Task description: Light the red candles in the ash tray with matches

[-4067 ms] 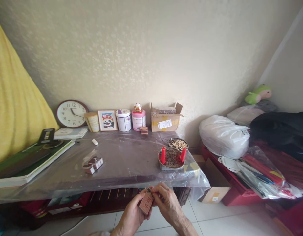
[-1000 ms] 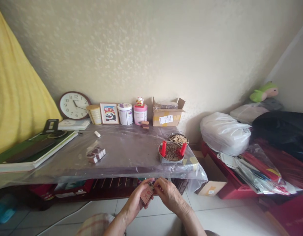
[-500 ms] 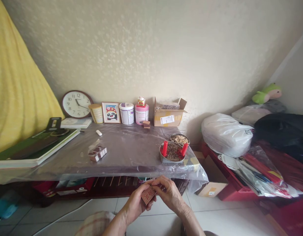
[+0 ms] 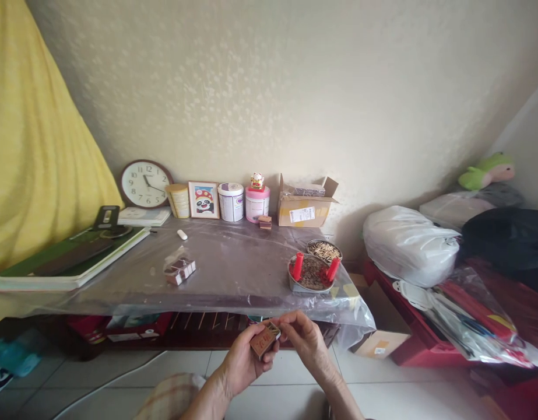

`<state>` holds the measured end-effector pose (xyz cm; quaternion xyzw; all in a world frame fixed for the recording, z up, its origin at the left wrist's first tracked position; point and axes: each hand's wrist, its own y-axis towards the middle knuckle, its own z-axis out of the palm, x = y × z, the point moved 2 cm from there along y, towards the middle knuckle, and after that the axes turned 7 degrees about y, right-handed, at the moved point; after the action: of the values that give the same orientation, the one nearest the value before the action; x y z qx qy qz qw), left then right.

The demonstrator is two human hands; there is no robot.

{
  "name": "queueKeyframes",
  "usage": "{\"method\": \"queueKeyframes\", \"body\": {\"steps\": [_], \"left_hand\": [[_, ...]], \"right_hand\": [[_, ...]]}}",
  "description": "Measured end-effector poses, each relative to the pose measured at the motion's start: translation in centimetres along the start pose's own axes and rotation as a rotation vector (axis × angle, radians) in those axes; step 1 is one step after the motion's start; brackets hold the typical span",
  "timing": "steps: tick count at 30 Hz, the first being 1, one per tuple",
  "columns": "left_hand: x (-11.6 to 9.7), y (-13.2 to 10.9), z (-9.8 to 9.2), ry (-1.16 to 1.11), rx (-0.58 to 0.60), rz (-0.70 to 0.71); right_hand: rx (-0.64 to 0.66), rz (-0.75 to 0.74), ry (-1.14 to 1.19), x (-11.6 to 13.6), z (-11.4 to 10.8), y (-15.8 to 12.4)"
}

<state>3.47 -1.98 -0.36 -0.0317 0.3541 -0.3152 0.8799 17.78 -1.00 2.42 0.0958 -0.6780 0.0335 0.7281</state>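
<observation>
My left hand (image 4: 241,364) is wrapped round a brown matchbox (image 4: 263,344) with red lettering on its top. The box is tilted, and its inner tray sticks out at the far end, with matchsticks showing in it. Just right of that end, my right hand (image 4: 308,344) has thumb and fingertips pinched together; anything between them is too small to make out. Beyond the hands, on the table, stands a metal tin (image 4: 310,288) of brown grainy stuff with two red candles (image 4: 298,266) in it. Behind it is a round dish of matchsticks (image 4: 325,251).
The table (image 4: 234,262) is covered in clear plastic. A wrapped pack of small boxes (image 4: 180,270) lies at its left, near a large green book (image 4: 71,251). Along the wall stand a clock (image 4: 146,184), canisters (image 4: 231,204) and a carton (image 4: 303,216). Bags (image 4: 408,245) are heaped at right.
My right fingertips have drawn back to the right, away from the matchbox's top. The box's pulled-out tray and matchsticks now show. The view has shifted slightly.
</observation>
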Motion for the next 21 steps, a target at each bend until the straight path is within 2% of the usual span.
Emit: {"method": "queueKeyframes", "body": {"steps": [3, 7, 10, 14, 21], "left_hand": [[0.0, -0.1, 0.1, 0.006, -0.008, 0.015], [0.0, 0.0, 0.1, 0.023, -0.021, 0.034], [-0.2, 0.0, 0.1, 0.027, -0.033, 0.064], [-0.6, 0.0, 0.3, 0.01, -0.028, 0.15], [-1.4, 0.0, 0.9, -0.038, -0.073, 0.285]], "right_hand": [[0.011, -0.009, -0.057, 0.1, 0.3, -0.1], [0.013, -0.006, 0.003, 0.1, 0.4, -0.1], [-0.039, -0.029, 0.07, 0.0, 0.0, 0.2], [-0.136, -0.143, 0.046, -0.1, -0.6, 0.6], [-0.054, -0.288, -0.432, 0.0, 0.2, -0.3]]}}
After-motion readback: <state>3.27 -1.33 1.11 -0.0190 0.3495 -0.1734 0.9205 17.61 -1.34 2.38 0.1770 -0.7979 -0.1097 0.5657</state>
